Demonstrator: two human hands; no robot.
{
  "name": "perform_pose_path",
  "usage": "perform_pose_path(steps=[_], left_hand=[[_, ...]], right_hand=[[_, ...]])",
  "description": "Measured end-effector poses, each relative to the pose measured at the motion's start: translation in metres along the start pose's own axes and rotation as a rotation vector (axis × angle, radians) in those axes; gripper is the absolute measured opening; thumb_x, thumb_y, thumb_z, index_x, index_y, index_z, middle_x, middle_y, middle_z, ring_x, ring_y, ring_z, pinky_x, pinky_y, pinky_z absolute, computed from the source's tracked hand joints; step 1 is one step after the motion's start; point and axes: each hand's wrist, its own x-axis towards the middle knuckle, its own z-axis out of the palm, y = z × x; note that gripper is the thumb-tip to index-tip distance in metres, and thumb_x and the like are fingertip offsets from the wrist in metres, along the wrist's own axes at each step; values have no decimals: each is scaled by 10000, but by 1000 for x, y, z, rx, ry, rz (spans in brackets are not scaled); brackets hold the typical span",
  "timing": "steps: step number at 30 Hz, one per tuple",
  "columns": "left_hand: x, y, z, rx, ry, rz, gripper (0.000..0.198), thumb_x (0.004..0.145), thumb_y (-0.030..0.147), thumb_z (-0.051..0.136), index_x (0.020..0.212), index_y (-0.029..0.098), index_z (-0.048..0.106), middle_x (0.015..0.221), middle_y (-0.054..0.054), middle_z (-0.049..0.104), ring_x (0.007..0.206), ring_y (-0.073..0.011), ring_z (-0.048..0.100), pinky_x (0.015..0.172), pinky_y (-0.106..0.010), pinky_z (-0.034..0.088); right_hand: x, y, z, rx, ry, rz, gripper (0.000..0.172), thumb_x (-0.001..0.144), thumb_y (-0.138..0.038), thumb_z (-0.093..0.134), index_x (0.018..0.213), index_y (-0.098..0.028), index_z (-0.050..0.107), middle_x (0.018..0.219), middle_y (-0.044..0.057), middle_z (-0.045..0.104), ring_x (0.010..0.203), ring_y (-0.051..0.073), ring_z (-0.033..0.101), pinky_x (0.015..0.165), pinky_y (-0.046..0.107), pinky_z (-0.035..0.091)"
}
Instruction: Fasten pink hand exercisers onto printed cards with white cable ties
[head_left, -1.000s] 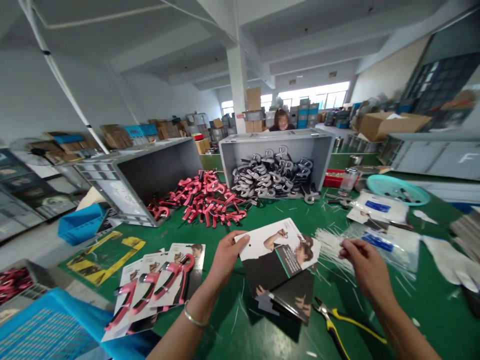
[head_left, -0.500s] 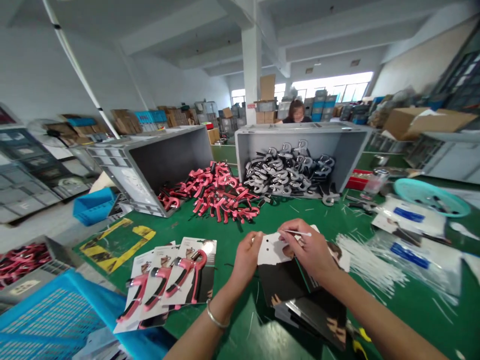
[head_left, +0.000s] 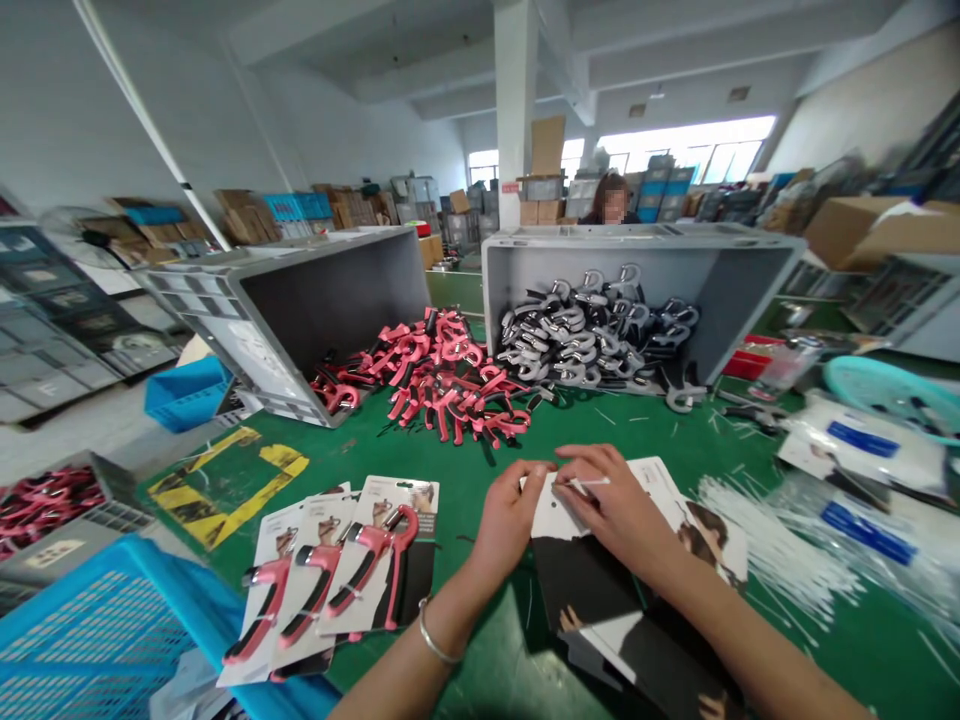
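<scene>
My left hand [head_left: 514, 512] pinches the left edge of a black-and-white backing card [head_left: 577, 580] with small punched holes. My right hand [head_left: 619, 510] is closed over the card's top part, a white cable tie [head_left: 600, 483] between its fingers. The card's upper right is hidden by that hand. Beneath lies a stack of similar cards [head_left: 660, 650]. Left of my hands, several cards overlap, each with a pink-and-black hand grip exerciser [head_left: 375, 560] tied on. A heap of loose cable ties [head_left: 787, 560] spreads to the right.
Loose pink hand grips [head_left: 450, 385] spill from a grey bin [head_left: 274, 345]; grey ones [head_left: 577, 335] fill another bin [head_left: 750, 300]. A blue basket [head_left: 97, 630] stands front left. Plastic bags [head_left: 862, 530] and a turquoise tray [head_left: 885, 385] lie right. A person [head_left: 611, 200] is behind the bins.
My view has shifted slightly, so the bins and cards appear larger or moved. Both hands stay at the card; my right hand has moved closer to its upper left edge with the cable tie.
</scene>
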Motion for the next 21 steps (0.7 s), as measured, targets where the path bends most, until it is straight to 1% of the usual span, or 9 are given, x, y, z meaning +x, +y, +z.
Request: perform_pose_path(steps=[2, 4, 6, 7, 9, 11, 14, 18, 21], left_hand=[[1, -4, -2, -37, -20, -18, 385, 934, 468, 525, 876, 157, 746, 782, -59, 692, 702, -179, 599, 624, -254, 440], [-1, -14, -5, -94, 5, -75, 447, 943, 511, 488, 843, 149, 731, 615, -24, 616, 537, -141, 532, 520, -238, 392], [-6, -28, -6, -149, 53, -134, 419, 926, 521, 516, 889, 151, 710, 524, 21, 543, 434, -107, 447, 458, -219, 336], [-9, -34, -6, -179, 54, -152, 367, 900, 500, 573, 927, 156, 699, 525, 34, 542, 425, -97, 435, 455, -209, 330], [-14, -42, -1, -264, -7, -163, 289, 819, 408, 699, 978, 167, 681, 617, 28, 611, 489, -94, 490, 507, -198, 378], [-17, -43, 5, -343, -62, -154, 271, 743, 308, 766, 959, 173, 673, 725, 14, 665, 586, -108, 554, 582, -204, 430], [-14, -38, 14, -368, -43, -124, 239, 681, 216, 785, 876, 171, 654, 735, 22, 667, 659, -123, 578, 622, -207, 447], [-15, -45, 15, -344, -31, -100, 211, 683, 172, 755, 839, 178, 614, 748, 27, 658, 706, -136, 583, 660, -219, 452], [-29, -59, 1, -192, -71, -98, 93, 759, 169, 684, 837, 170, 632, 796, 3, 657, 763, -153, 587, 725, -245, 455]], right_hand=[[0, 4, -1, 14, -70, 26, 83, 974, -265, 553, 968, -223, 625, 1060, 64, 652, 1025, 244, 557, 909, 395, 426], [-2, 8, -2, 45, -105, 47, 108, 983, -275, 542, 963, -224, 634, 948, 44, 648, 957, 227, 565, 857, 364, 430], [-4, 12, -4, 62, -77, 68, 123, 983, -284, 542, 948, -221, 642, 935, 43, 642, 961, 226, 560, 856, 360, 422], [-5, 13, -5, 69, -54, 78, 123, 981, -282, 546, 939, -219, 643, 941, 46, 642, 971, 228, 557, 864, 362, 417], [-6, 15, -6, 86, -30, 99, 115, 974, -273, 558, 924, -214, 644, 949, 50, 645, 983, 232, 554, 874, 366, 411], [-7, 17, -6, 106, -26, 111, 105, 968, -264, 570, 916, -213, 646, 943, 49, 647, 982, 232, 556, 871, 365, 408], [-7, 17, -3, 133, -19, 134, 85, 956, -256, 594, 910, -211, 650, 928, 42, 649, 966, 227, 562, 859, 357, 406], [-8, 18, -1, 219, -23, 141, 60, 947, -234, 613, 916, -209, 659, 921, 30, 661, 943, 209, 576, 854, 337, 404], [-10, 20, 0, 270, -59, 127, 71, 948, -235, 616, 909, -210, 669, 900, 22, 665, 923, 197, 580, 831, 318, 405]])
